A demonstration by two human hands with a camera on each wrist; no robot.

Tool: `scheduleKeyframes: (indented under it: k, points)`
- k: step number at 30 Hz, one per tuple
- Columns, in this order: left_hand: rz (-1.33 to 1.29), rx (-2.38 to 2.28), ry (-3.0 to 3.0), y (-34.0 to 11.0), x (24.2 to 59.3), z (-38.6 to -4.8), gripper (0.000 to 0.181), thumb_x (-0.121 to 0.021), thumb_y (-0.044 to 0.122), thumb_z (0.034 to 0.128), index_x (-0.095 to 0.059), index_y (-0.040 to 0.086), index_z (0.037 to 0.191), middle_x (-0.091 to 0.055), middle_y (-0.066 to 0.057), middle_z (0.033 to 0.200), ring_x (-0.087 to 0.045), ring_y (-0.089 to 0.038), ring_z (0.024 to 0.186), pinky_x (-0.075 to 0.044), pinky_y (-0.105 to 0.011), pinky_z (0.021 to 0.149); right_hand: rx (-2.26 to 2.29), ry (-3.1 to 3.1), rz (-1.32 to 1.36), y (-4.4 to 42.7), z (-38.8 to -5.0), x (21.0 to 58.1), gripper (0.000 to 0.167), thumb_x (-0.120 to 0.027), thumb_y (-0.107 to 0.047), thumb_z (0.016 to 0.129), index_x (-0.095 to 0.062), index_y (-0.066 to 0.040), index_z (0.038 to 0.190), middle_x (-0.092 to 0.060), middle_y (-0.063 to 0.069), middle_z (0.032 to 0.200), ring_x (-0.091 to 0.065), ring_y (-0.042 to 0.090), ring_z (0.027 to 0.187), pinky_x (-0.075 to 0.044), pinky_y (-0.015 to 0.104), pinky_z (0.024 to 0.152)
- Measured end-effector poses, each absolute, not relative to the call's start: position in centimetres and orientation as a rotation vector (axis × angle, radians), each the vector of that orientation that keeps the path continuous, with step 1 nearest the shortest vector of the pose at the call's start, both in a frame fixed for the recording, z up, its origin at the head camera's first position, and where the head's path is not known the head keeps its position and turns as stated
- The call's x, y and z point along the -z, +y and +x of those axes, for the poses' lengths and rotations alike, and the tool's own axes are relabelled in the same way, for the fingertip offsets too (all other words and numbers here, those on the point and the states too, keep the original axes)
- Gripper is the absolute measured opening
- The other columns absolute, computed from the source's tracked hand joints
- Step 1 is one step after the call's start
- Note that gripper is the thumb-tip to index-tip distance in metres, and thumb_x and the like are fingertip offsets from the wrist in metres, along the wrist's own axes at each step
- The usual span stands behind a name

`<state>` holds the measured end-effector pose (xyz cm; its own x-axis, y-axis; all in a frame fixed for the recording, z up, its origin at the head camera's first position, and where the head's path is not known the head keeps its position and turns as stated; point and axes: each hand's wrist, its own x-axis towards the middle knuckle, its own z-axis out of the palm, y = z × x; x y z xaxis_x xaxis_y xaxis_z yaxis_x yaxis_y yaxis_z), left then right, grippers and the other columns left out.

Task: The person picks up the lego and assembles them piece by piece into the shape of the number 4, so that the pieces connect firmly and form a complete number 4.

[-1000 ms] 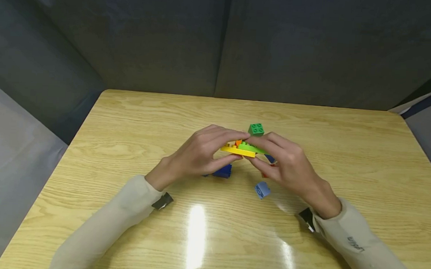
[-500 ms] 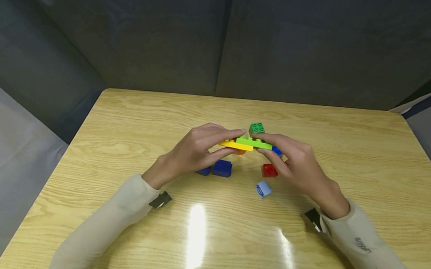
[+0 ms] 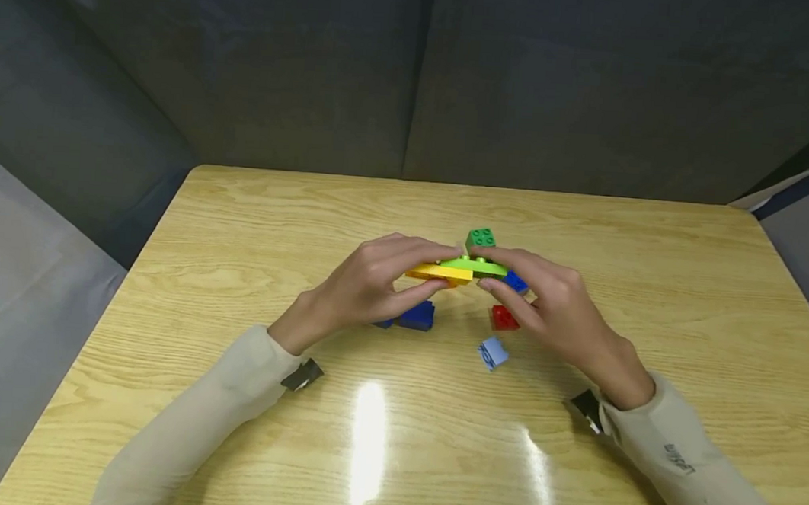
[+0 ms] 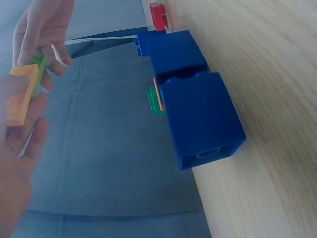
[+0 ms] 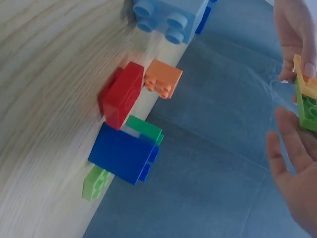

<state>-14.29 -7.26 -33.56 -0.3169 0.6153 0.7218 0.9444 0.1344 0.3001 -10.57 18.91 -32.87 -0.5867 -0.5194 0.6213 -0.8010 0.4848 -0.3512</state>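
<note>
Above the table my left hand [image 3: 375, 281] pinches a flat yellow toy brick [image 3: 438, 272] between thumb and fingers. My right hand [image 3: 553, 298] holds a flat lime-green toy brick [image 3: 475, 268] the same way. The two bricks overlap at their inner ends, with the lime one reaching to the right. In the left wrist view the yellow brick [image 4: 22, 96] lies against the lime brick [image 4: 40, 64]. The right wrist view shows studs on the lime brick [image 5: 308, 106] beside the yellow one [image 5: 308, 84]. Whether they are locked together I cannot tell.
Loose bricks on the wooden table [image 3: 275, 223]: green [image 3: 481, 239] behind the hands, blue [image 3: 516, 282], red [image 3: 504, 317], light blue [image 3: 492, 353], two dark blue [image 3: 417, 316] under the left hand. An orange brick [image 5: 163, 78] and another light-green one [image 5: 95, 182] show in the right wrist view.
Over the last second my right hand has shifted slightly right, and the lime brick shows more past the yellow one. The red brick has come into fuller view. Since half a second ago, little differs.
</note>
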Motion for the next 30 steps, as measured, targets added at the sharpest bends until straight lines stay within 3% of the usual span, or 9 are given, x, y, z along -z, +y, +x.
scheduleKeyframes:
  k: [2, 5, 8, 11, 15, 18, 24, 30]
  points:
    - [-1.484, 1.041, -1.997, -7.3, 33.5, -14.3, 0.039, -0.085, 0.002, 0.0853, -0.071, -0.004, 0.121, -0.076, -0.014, 0.114, -0.073, -0.021, 0.097, -0.057, -0.028, 0.089, -0.871, -2.338, 1.103, 19.1, -10.7, 32.9, 0.058, -0.053, -0.047, 0.106, -0.067, 0.003, 0.131, -0.071, 0.015, 0.129, -0.071, 0.032, 0.112, -0.058, 0.04, 0.089]
    - [-1.462, 1.037, -2.006, -7.4, 33.6, -14.4, 0.038, -0.084, 0.001, 0.0851, -0.07, -0.003, 0.121, -0.076, -0.013, 0.113, -0.073, -0.021, 0.096, -0.058, -0.029, 0.087, -0.869, -2.448, 1.088, 19.5, -10.8, 32.9, 0.054, -0.064, -0.038, 0.104, -0.058, 0.001, 0.141, -0.067, 0.014, 0.135, -0.072, 0.028, 0.108, -0.062, 0.038, 0.082]
    - [-1.441, 1.028, -2.014, -7.5, 33.6, -14.4, 0.037, -0.083, 0.003, 0.0867, -0.07, -0.003, 0.121, -0.076, -0.013, 0.112, -0.073, -0.021, 0.096, -0.058, -0.031, 0.087, -0.853, -2.594, 1.038, 19.9, -10.7, 33.1, 0.055, -0.075, -0.021, 0.098, -0.053, -0.001, 0.144, -0.071, 0.011, 0.12, -0.072, 0.019, 0.091, -0.06, 0.031, 0.065]
    - [-1.425, 1.027, -2.02, -7.6, 33.6, -14.4, 0.036, -0.082, 0.004, 0.0877, -0.07, -0.002, 0.121, -0.076, -0.012, 0.114, -0.073, -0.021, 0.098, -0.058, -0.031, 0.088, -0.775, -2.755, 0.992, 20.5, -10.7, 33.4, 0.041, -0.078, -0.013, 0.095, -0.062, -0.004, 0.132, -0.071, 0.003, 0.099, -0.066, 0.01, 0.078, -0.055, 0.028, 0.058]
    - [-1.408, 1.022, -2.027, -7.8, 33.6, -14.4, 0.038, -0.084, 0.003, 0.0862, -0.071, -0.001, 0.121, -0.076, -0.012, 0.115, -0.073, -0.021, 0.099, -0.058, -0.031, 0.087, -0.663, -2.922, 1.018, 21.2, -10.8, 34.1, 0.023, -0.076, -0.014, 0.097, -0.072, -0.007, 0.119, -0.074, 0.003, 0.103, -0.067, 0.01, 0.081, -0.058, 0.036, 0.068]
    - [-1.404, 1.017, -2.036, -7.8, 33.6, -14.3, 0.038, -0.084, 0.003, 0.0853, -0.071, -0.001, 0.121, -0.076, -0.012, 0.115, -0.073, -0.021, 0.098, -0.058, -0.031, 0.087, -0.639, -2.969, 1.048, 21.6, -10.9, 34.6, 0.024, -0.076, -0.012, 0.096, -0.074, -0.006, 0.119, -0.075, 0.006, 0.112, -0.071, 0.014, 0.087, -0.06, 0.041, 0.073]
    - [-1.404, 1.013, -2.052, -7.9, 33.6, -14.4, 0.037, -0.082, 0.005, 0.0882, -0.071, -0.001, 0.123, -0.075, -0.012, 0.117, -0.073, -0.021, 0.099, -0.058, -0.031, 0.087, -0.559, -2.98, 1.076, 22.0, -10.7, 35.0, 0.024, -0.077, -0.009, 0.095, -0.074, -0.005, 0.119, -0.075, 0.007, 0.113, -0.072, 0.023, 0.097, -0.061, 0.045, 0.078]
    - [-1.402, 1.017, -2.062, -8.0, 33.7, -14.4, 0.036, -0.082, 0.006, 0.089, -0.071, -0.001, 0.123, -0.075, -0.012, 0.117, -0.073, -0.02, 0.098, -0.058, -0.031, 0.088, -0.507, -3.019, 1.113, 22.4, -10.7, 35.4, 0.034, -0.08, -0.008, 0.092, -0.072, -0.005, 0.125, -0.072, 0.011, 0.123, -0.069, 0.028, 0.107, -0.061, 0.048, 0.083]
